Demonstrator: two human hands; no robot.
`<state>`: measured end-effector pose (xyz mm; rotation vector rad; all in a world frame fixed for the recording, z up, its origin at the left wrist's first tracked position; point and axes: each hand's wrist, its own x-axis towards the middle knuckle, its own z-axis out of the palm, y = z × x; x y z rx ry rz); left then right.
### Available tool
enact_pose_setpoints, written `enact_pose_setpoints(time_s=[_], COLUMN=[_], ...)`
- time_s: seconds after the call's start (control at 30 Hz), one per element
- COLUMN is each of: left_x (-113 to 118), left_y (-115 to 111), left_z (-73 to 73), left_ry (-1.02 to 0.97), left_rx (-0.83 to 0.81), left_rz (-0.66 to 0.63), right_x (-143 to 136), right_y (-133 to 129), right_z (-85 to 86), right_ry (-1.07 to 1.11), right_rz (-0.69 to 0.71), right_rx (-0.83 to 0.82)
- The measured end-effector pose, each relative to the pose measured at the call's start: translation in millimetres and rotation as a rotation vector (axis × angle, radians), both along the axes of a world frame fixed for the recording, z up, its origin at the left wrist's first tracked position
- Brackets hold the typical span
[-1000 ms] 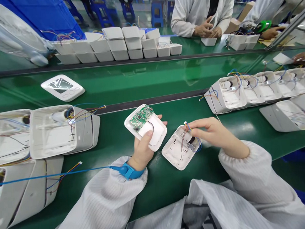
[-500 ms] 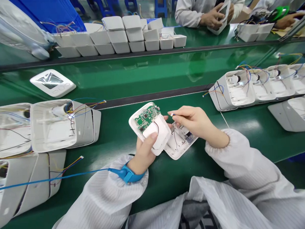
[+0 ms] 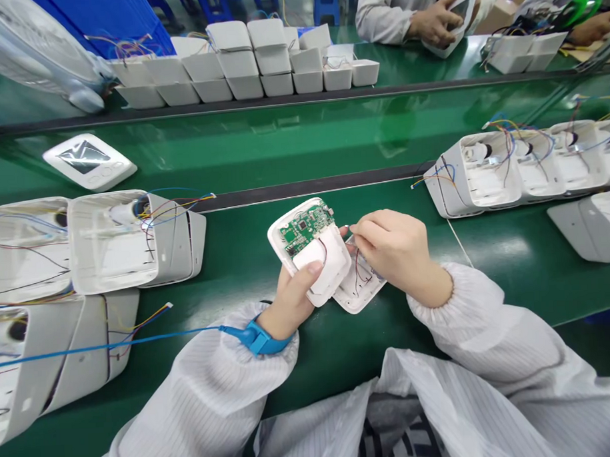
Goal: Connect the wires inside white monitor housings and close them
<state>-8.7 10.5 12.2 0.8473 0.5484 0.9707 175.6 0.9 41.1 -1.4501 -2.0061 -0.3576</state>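
My left hand (image 3: 298,292) is closed around a white plastic housing half (image 3: 331,281), its thumb lying on the inner face. A green circuit board (image 3: 305,230) sits in the upper part of that half, facing up. Just to the right, my right hand (image 3: 393,249) pinches a small wire connector (image 3: 348,230) between thumb and fingertips, close to the board's right edge. Beneath both hands lies a second white shell (image 3: 355,300) with thin dark and red wires inside; my right hand and the upper half cover part of it. A blue wrist strap (image 3: 263,340) circles my left wrist.
White casings with loose wires stand at the left (image 3: 180,249) and right (image 3: 441,190). A white unit with a screen (image 3: 90,163) lies at the back left. Across a dark ledge (image 3: 283,189) are stacked white boxes (image 3: 245,87) and a co-worker's hands (image 3: 435,27).
My right hand has turned so its back faces up more, with the connector slightly nearer the board. The held half shifts a little right in view as the camera moves.
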Motion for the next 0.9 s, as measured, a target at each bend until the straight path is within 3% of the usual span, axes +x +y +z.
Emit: enact_pose_setpoints(time_s=[0.13,0.3,0.4,0.5,0.67,0.77,0.9], left_x=[-0.4,-5.0,-8.2,-9.0,-5.8,-3.8,-2.1], left_y=[0.9,0.9,1.9,4.4,4.6,1.1,-2.2], left_z=[1.4,7.6,12.4,14.4,6.8,-0.4,-1.0], left_ry=[-0.041,-0.066,-0.058,-0.03,0.108,0.153,0.197], left_rx=[-0.025,0.02,0.006,0.058,0.238,0.272,0.299], left_rz=[-0.009,-0.049,-0.119,-0.132,-0.018,0.015,0.002], right_x=[-1.8,-3.4,-1.2,1.3,-2.3,-5.6,-5.3], right_y=[2.6,3.6,4.2,3.7,-3.1,-6.6,-6.2], right_z=[2.3,8.9,12.7,14.3,14.7,15.7,17.0], right_ry=[0.268,0.991,1.229,1.156,0.945,0.931,0.97], right_rz=[0.136,0.187,0.227,0.219,0.259,0.332,0.306], right_rx=[-0.19,-0.601,-0.785,-0.818,-0.706,-0.701,-0.69])
